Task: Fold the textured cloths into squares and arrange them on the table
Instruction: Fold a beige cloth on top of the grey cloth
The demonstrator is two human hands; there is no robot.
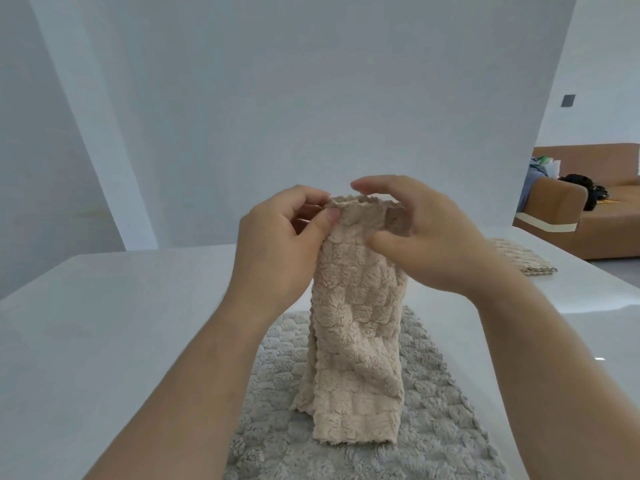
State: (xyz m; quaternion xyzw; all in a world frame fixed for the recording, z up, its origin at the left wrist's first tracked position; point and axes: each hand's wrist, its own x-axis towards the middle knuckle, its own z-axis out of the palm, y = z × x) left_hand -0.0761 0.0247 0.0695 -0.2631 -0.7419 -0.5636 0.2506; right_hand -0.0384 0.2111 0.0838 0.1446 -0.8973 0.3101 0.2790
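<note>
Grip: my left hand (277,244) and right hand (426,237) pinch the top edge of the beige cloth (356,341) — it hangs doubled.
Beneath: grey cloth (433,410) on the white table (121,323); folded cloth (523,258) near its right edge.

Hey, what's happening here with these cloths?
A person is folding cloths. The left hand and right hand both pinch the top edge of a beige cloth, which hangs over a grey cloth spread on the white table. A folded cloth lies at the table's far right.
</note>
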